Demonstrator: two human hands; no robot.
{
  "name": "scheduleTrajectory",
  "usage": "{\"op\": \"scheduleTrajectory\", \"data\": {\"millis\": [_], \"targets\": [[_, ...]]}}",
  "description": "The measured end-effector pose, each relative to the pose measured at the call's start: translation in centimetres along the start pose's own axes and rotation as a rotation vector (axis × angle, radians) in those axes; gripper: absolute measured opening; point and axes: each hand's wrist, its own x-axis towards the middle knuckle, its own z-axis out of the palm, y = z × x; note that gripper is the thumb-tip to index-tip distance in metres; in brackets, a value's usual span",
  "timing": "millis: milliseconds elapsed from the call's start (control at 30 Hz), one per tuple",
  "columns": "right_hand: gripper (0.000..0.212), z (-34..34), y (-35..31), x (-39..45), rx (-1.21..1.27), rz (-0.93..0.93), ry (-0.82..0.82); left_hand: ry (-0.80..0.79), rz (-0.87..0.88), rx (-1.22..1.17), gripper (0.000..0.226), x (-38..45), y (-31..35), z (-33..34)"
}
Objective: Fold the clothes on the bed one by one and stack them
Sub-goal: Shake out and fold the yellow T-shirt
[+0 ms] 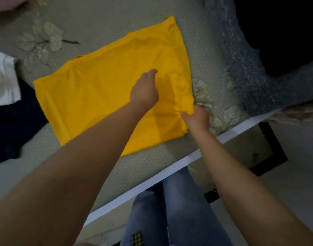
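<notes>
A yellow garment (99, 96) lies spread flat and partly folded on the bed's pale leaf-patterned cover (102, 20). My left hand (145, 89) hovers or rests over its right half, fingers loosely bent, holding nothing. My right hand (194, 116) pinches the garment's near right edge, where the cloth bunches between fingers and thumb.
A white garment (3, 80) and a dark navy one (12, 121) lie at the left edge of the bed. A grey knitted blanket (240, 55) runs along the right side. The bed's white front edge (170, 171) crosses the view, my jeans-clad legs (170, 210) below it.
</notes>
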Motion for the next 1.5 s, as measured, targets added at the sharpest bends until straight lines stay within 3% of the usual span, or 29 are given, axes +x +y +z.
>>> {"op": "scheduleTrajectory", "data": {"millis": [100,233,300,400,633,833,1000,1100,1167,1233,1333,1433,1500], "targets": [[0.038,-0.5,0.6,1.1,0.04,-0.037,-0.078,-0.038,0.194,0.199,0.063,4.7,4.5,0.0],[0.042,-2.1,1.8,1.8,0.121,-0.107,-0.215,-0.147,0.397,0.602,0.067,8.5,6.6,0.6],[0.04,-3.2,2.6,2.3,0.098,-0.128,-0.248,-0.2,0.429,0.717,0.064,9.5,6.7,0.8],[0.039,-5.3,3.4,3.3,0.08,-0.12,-0.175,-0.198,0.37,0.783,0.05,10.6,7.3,0.1],[0.038,-8.3,2.4,4.4,-0.121,-0.135,0.017,-0.229,0.211,0.728,0.034,11.0,5.5,-1.4],[0.042,-7.6,0.7,-0.3,-0.231,-0.349,0.16,-0.142,0.339,0.556,0.035,7.8,3.5,-4.5],[0.013,-2.0,0.2,-7.4,-0.161,-0.654,0.235,0.052,0.465,0.357,0.03,1.6,-2.2,-7.1],[0.011,3.0,-0.1,-11.0,-0.241,-0.752,0.222,0.093,0.417,0.28,0.03,-3.5,-7.4,-7.3],[0.029,6.0,-0.3,-13.2,-0.281,-0.767,0.17,0.053,0.336,0.274,0.032,-6.2,-11.1,-7.5],[0.044,9.3,-0.5,-15.2,-0.345,-0.763,0.118,-0.006,0.319,0.323,0.032,-8.3,-14.9,-7.6],[0.048,14.3,-1.4,-17.7,-0.442,-0.737,-0.018,-0.099,0.355,0.502,0.038,-9.9,-19.6,-7.1],[0.045,18.1,-1.2,-18.6,-0.7,-0.572,-0.136,-0.333,0.112,0.699,0.062,-11.2,-22.6,-5.8],[0.051,18.9,-0.9,-18.9,-0.705,-0.528,-0.133,-0.354,-0.055,0.665,0.067,-12.1,-23.4,-5.4]]}}
